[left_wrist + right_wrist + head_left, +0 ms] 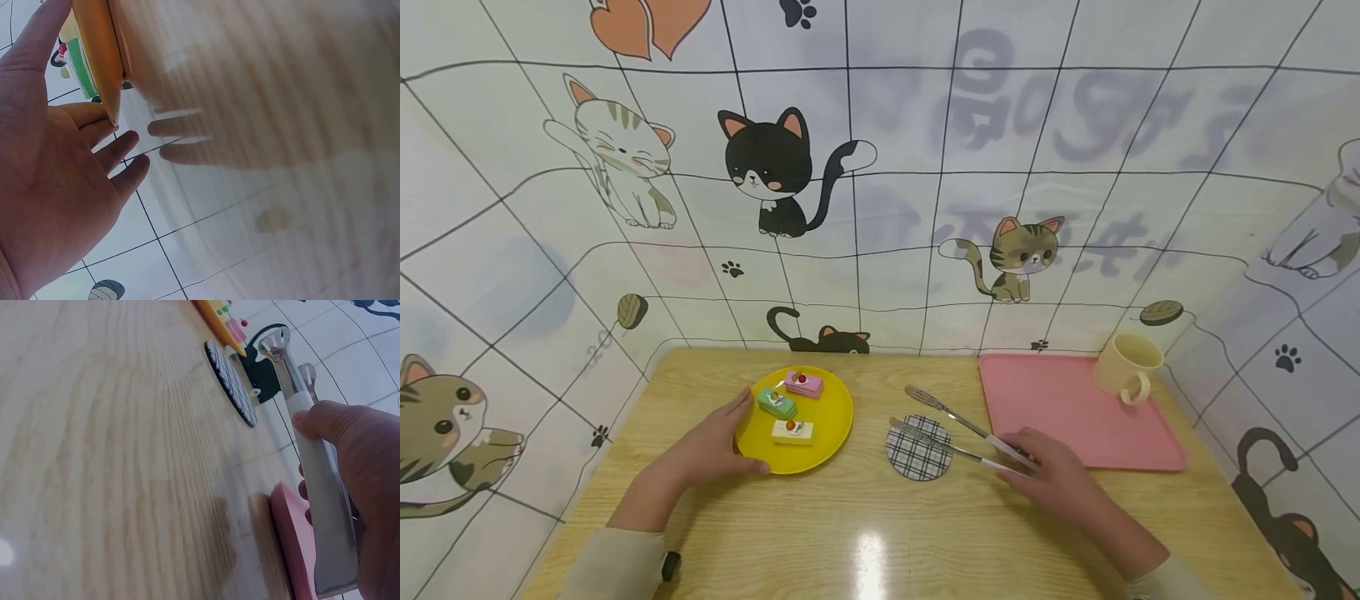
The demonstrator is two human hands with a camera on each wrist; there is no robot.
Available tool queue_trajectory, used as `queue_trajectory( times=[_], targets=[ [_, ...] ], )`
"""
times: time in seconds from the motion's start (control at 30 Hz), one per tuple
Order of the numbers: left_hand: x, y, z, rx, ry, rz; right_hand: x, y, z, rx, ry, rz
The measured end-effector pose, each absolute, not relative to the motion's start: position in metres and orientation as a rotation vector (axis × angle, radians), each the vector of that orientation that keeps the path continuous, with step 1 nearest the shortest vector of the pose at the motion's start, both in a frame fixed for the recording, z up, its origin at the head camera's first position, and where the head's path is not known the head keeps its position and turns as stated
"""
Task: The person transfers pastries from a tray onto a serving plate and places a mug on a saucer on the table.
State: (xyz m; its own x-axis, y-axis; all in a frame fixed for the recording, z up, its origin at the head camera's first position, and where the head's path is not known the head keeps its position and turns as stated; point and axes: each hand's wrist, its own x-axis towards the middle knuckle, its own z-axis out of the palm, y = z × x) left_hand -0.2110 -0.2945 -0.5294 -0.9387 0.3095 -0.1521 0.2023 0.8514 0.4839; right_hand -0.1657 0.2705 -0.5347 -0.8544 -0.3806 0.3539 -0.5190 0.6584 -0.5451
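My left hand curves round the left rim of a yellow plate, thumb at the near side and fingers at the far side. In the left wrist view its ring and little fingers extend free. On the plate lie three toy cake slices: a pink one, a green one and a cream one. My right hand holds metal tongs by their handles, arms spread and tips pointing left. One arm passes over a round checked coaster. Nothing is between the tong tips.
At the right a pink tray bears a cream mug near its back right corner. The wooden table meets a tiled-pattern wall covering with cartoon cats at the back and sides.
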Motion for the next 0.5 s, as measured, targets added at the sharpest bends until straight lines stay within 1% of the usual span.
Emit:
queue_trajectory(
  times=[0.17, 0.5],
  targets=[
    [-0.211, -0.293, -0.527, 0.399, 2.806, 0.693, -0.154, 0.289, -0.534, 0.628, -2.685, 1.009],
    [-0.21, -0.293, -0.526, 0.377, 2.795, 0.682, -0.134, 0.323, -0.535, 0.569, -2.656, 0.938]
  ],
)
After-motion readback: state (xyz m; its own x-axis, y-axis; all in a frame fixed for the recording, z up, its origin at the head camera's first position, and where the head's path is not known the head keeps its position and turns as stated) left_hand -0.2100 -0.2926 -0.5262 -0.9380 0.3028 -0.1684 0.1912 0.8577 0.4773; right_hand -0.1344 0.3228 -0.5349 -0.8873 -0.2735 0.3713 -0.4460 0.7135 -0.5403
